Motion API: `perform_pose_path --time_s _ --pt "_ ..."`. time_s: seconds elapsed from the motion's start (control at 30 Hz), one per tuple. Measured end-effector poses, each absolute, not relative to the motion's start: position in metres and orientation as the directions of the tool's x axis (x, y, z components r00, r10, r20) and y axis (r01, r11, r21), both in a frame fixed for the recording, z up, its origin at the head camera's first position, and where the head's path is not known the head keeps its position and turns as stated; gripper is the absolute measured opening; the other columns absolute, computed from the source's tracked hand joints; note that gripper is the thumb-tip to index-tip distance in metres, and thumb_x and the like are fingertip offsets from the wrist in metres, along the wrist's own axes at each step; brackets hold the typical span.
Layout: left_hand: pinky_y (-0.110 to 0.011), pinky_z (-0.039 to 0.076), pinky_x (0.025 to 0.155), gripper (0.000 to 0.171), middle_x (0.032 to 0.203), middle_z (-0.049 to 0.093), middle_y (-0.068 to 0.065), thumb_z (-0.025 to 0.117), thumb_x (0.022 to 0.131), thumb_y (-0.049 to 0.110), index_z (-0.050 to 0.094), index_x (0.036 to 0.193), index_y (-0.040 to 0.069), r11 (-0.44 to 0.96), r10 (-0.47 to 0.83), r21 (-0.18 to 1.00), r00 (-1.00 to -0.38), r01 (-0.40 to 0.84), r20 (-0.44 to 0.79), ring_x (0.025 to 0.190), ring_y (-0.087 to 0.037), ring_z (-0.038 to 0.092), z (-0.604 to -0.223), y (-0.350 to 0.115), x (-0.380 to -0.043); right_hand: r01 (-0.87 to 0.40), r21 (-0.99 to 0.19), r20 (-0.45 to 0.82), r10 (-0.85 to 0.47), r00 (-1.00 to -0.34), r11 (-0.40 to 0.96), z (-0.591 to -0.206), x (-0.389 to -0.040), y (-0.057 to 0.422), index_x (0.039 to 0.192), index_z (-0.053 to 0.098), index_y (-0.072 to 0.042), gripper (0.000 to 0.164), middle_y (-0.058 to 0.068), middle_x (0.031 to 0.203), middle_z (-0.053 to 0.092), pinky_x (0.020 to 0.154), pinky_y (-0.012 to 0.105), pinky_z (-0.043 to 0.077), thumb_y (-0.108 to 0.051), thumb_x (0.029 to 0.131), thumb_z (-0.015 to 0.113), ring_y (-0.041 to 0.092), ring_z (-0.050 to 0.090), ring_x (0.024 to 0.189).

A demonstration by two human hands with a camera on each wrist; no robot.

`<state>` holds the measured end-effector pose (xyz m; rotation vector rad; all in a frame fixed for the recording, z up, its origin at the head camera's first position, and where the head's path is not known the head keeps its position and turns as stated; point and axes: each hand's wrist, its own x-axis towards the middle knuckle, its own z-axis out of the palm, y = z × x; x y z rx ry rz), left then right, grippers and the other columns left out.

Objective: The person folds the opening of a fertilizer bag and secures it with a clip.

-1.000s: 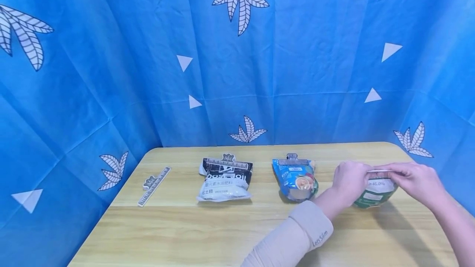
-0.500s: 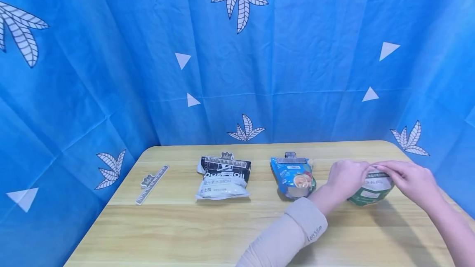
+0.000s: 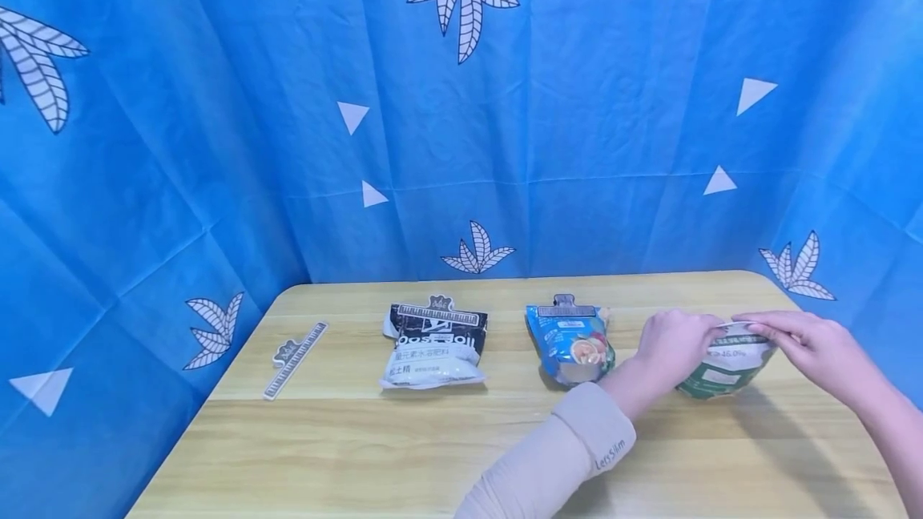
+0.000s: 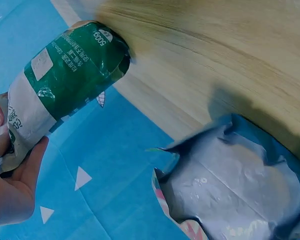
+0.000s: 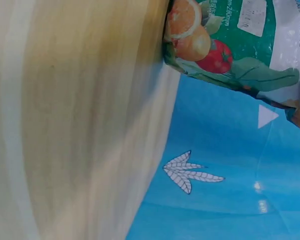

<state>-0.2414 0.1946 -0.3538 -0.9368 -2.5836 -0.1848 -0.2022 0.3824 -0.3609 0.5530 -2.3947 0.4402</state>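
Note:
Both hands are at the top edge of a green and white bag [image 3: 721,375] with fruit printed on it, at the right of the table. My left hand [image 3: 679,347] pinches the left end of that edge, and my right hand [image 3: 818,343] pinches the right end between thumb and fingers. The top looks folded over into a pale strip. In the left wrist view the same bag [image 4: 70,70] shows its green side, with fingers [image 4: 32,165] below the fold. The right wrist view has the bag [image 5: 250,30] at its upper right, the right hand mostly cut off.
On the wooden table [image 3: 433,455], a blue bag [image 3: 573,347] with a dark clip [image 3: 566,311] stands left of the hands. Further left is a black and white bag [image 3: 435,355] with a piano-patterned clip [image 3: 440,311]. A loose clip [image 3: 296,359] lies at far left. A blue curtain [image 3: 613,102] hangs behind.
The right hand has slid outward to the right along the bag's top, uncovering more of its printed white band. The left hand stays nearly in place. The view has shifted slightly.

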Motion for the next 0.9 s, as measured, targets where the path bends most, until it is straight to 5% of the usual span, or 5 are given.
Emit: perform_pose_path --time_s 0.47,0.6,0.73,0.8,0.9 --pt "-0.012 0.027 0.045 0.023 0.086 0.063 0.025 0.048 0.093 0.043 0.061 0.112 0.046 0.786 0.563 0.036 -0.738 0.618 0.371 0.056 0.004 0.045 -0.355 0.192 -0.243 -0.481 -0.254 0.653 -0.218 -0.726 0.839 -0.362 -0.207 0.389 0.1 0.07 -0.011 0.022 -0.035 0.107 0.049 0.076 0.009 0.038 0.002 0.083 0.064 -0.021 0.037 0.098" --pt "-0.013 0.027 0.045 0.022 0.086 0.063 0.025 0.05 0.093 0.041 0.063 0.111 0.045 0.777 0.567 0.053 -0.734 0.627 0.373 0.054 0.005 0.044 -0.356 0.192 -0.244 -0.468 -0.224 0.696 -0.196 -0.69 0.855 -0.37 -0.206 0.391 0.102 0.071 -0.017 0.026 -0.043 0.11 0.041 0.06 0.011 0.038 -0.001 0.083 0.065 -0.011 0.047 0.071" --pt "-0.013 0.027 0.044 0.022 0.087 0.063 0.025 0.05 0.093 0.041 0.063 0.11 0.046 0.786 0.553 0.058 -0.743 0.615 0.376 0.054 0.004 0.044 -0.356 0.192 -0.241 -0.458 -0.189 0.705 -0.205 -0.679 0.869 -0.372 -0.205 0.392 0.106 0.07 -0.027 0.028 -0.047 0.113 0.034 0.041 0.023 0.032 -0.009 0.086 0.064 -0.001 0.033 0.046" --pt "-0.013 0.027 0.044 0.021 0.087 0.063 0.026 0.051 0.092 0.042 0.063 0.11 0.046 0.795 0.537 0.069 -0.753 0.602 0.379 0.056 0.004 0.045 -0.356 0.193 -0.239 -0.456 -0.179 0.696 -0.216 -0.685 0.872 -0.371 -0.205 0.392 0.106 0.069 -0.028 0.027 -0.047 0.113 0.032 0.042 0.028 0.036 -0.01 0.086 0.064 -0.004 0.038 0.049" --pt "-0.014 0.026 0.042 0.021 0.087 0.063 0.027 0.05 0.091 0.048 0.063 0.108 0.047 0.811 0.512 0.082 -0.771 0.579 0.378 0.056 0.005 0.045 -0.355 0.195 -0.237 -0.496 -0.143 0.674 -0.282 -0.683 0.857 -0.366 -0.205 0.39 0.105 0.069 -0.018 0.025 -0.037 0.118 0.039 0.07 0.026 0.048 -0.006 0.084 0.065 -0.007 0.053 0.083"
